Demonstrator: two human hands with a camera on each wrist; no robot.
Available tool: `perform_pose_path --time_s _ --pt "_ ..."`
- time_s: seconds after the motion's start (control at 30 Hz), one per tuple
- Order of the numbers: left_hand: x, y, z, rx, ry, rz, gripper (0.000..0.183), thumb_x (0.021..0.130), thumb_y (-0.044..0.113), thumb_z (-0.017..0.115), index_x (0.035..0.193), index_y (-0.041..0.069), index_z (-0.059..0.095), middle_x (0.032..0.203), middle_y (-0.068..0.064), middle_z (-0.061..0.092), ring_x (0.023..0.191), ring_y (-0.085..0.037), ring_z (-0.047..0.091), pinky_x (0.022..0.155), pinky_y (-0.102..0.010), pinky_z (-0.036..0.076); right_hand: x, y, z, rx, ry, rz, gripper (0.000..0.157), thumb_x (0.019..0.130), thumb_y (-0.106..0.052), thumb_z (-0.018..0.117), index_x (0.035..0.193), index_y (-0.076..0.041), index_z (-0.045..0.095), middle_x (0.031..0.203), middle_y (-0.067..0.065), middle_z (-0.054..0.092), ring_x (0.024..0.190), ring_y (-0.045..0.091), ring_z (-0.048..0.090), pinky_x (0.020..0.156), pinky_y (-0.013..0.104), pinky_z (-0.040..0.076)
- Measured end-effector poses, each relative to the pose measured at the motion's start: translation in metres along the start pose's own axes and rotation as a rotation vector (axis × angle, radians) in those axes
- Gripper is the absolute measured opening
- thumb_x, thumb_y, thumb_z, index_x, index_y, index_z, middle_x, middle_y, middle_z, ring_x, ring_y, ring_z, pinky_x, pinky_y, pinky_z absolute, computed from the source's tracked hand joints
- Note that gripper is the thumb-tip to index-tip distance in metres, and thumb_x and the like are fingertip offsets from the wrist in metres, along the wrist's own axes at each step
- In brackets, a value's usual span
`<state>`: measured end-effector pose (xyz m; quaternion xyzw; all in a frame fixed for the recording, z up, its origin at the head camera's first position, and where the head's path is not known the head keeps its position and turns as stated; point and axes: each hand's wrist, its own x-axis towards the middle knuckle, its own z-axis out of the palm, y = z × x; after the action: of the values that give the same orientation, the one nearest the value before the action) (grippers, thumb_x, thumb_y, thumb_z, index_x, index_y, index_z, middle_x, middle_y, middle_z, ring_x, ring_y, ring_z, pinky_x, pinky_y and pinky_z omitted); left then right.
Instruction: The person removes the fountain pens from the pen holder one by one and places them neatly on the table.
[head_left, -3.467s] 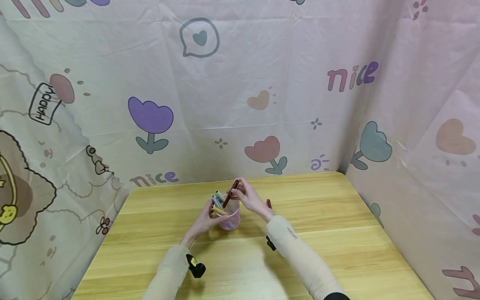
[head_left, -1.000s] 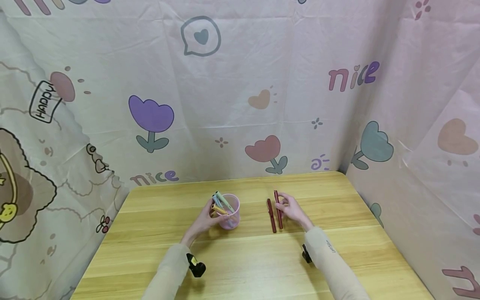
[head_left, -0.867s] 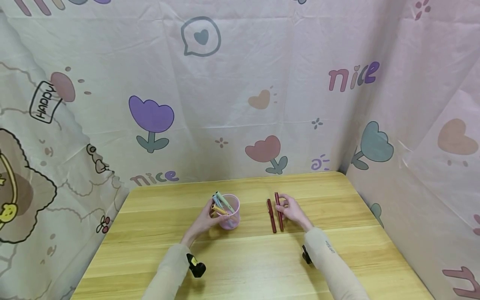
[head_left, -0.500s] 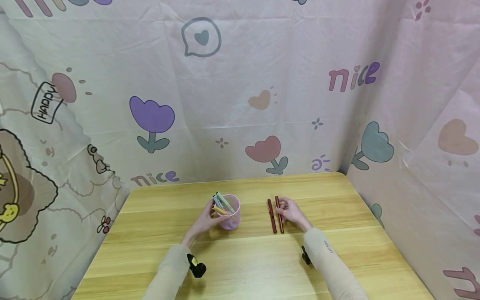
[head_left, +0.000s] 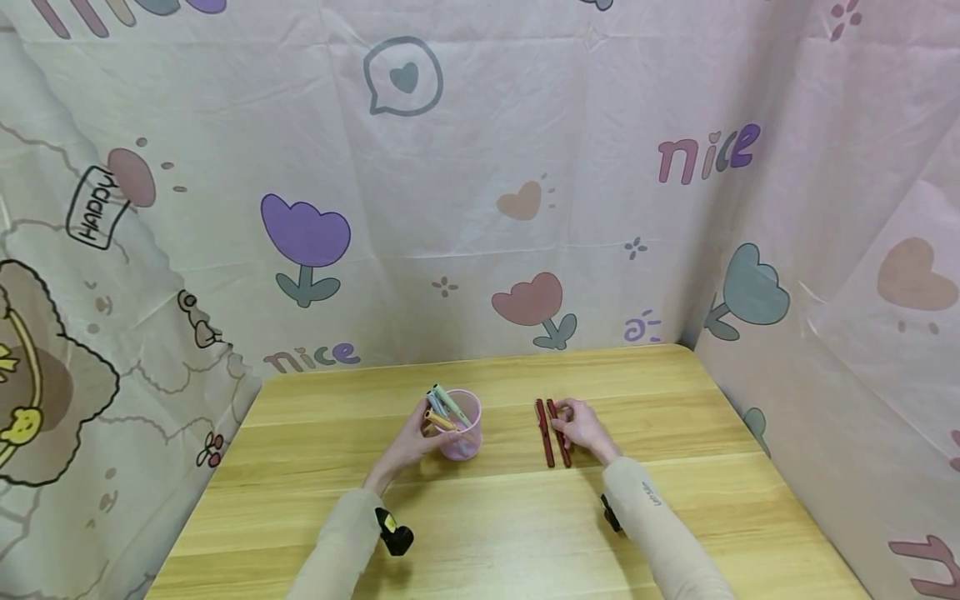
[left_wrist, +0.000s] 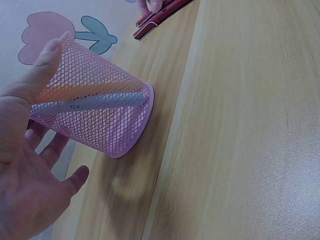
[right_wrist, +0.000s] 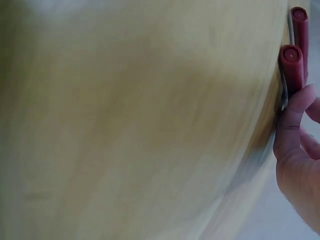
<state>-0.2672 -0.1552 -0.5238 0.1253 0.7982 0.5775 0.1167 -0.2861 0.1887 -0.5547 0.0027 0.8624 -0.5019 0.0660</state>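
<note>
Around the rim of a pink mesh pen cup (head_left: 463, 451) my left hand (head_left: 407, 443) holds on, thumb at the near side in the left wrist view, where the cup (left_wrist: 107, 112) appears tilted by the camera angle. An orange pen (head_left: 441, 420), a light green pen (head_left: 453, 406) and a blue pen (head_left: 436, 403) lean inside it. Right of the cup, my right hand (head_left: 587, 427) pinches a dark red pen (head_left: 562, 446) that lies on the table. A second dark red pen (head_left: 545, 435) lies close beside it, nearly parallel. The right wrist view shows the pinched pen's end (right_wrist: 292, 67).
The wooden table (head_left: 480, 533) carries the cup and the red pens. A printed cloth (head_left: 450, 167) hangs behind it and along both sides. A small black camera (head_left: 394, 533) is worn on the left wrist, another (head_left: 611, 512) on the right.
The right hand has carried a dark red pen out of the cup to the right and lowered it next to the other red pen. The left hand stays on the cup.
</note>
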Motion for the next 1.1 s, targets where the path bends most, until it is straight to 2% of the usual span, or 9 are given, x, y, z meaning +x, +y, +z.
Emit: perform_pose_path --time_s 0.27,0.53,0.77,1.1 --pt "-0.0017 0.0028 0.0004 -0.001 0.001 0.002 0.093 0.09 0.024 0.077 0.161 0.014 0.017 0.168 -0.023 0.015 0.152 -0.051 0.02 0.123 -0.065 0.022 0.001 0.0001 0.0045 -0.021 0.033 -0.02 0.039 0.094 -0.002 0.066 0.13 0.008 0.055 0.078 0.008 0.059 0.045 0.013 0.052 0.041 0.021 0.047" --pt "-0.0017 0.0 -0.0007 0.014 -0.002 0.013 0.095 0.091 0.025 0.076 0.162 0.015 0.014 0.168 -0.023 0.014 0.151 -0.053 0.02 0.122 -0.068 0.021 0.0008 -0.0017 0.0066 -0.043 0.046 0.003 0.042 0.094 -0.006 0.067 0.133 0.005 0.055 0.081 0.007 0.06 0.046 0.013 0.054 0.042 0.022 0.048" --pt "-0.0009 -0.0004 -0.0004 0.001 -0.008 0.026 0.094 0.091 0.022 0.076 0.162 0.015 0.014 0.168 -0.023 0.014 0.152 -0.052 0.018 0.122 -0.068 0.02 0.0002 -0.0029 0.0076 -0.066 0.066 -0.01 0.043 0.094 -0.007 0.068 0.133 0.006 0.056 0.08 0.008 0.059 0.044 0.014 0.056 0.043 0.026 0.051" --pt "-0.0002 -0.0002 0.0 0.015 -0.001 0.021 0.094 0.091 0.024 0.076 0.162 0.014 0.015 0.168 -0.023 0.015 0.152 -0.051 0.019 0.123 -0.067 0.02 0.0018 -0.0011 0.0067 -0.022 0.068 -0.012 0.042 0.092 -0.004 0.069 0.131 0.006 0.058 0.08 0.01 0.062 0.043 0.013 0.057 0.043 0.028 0.054"
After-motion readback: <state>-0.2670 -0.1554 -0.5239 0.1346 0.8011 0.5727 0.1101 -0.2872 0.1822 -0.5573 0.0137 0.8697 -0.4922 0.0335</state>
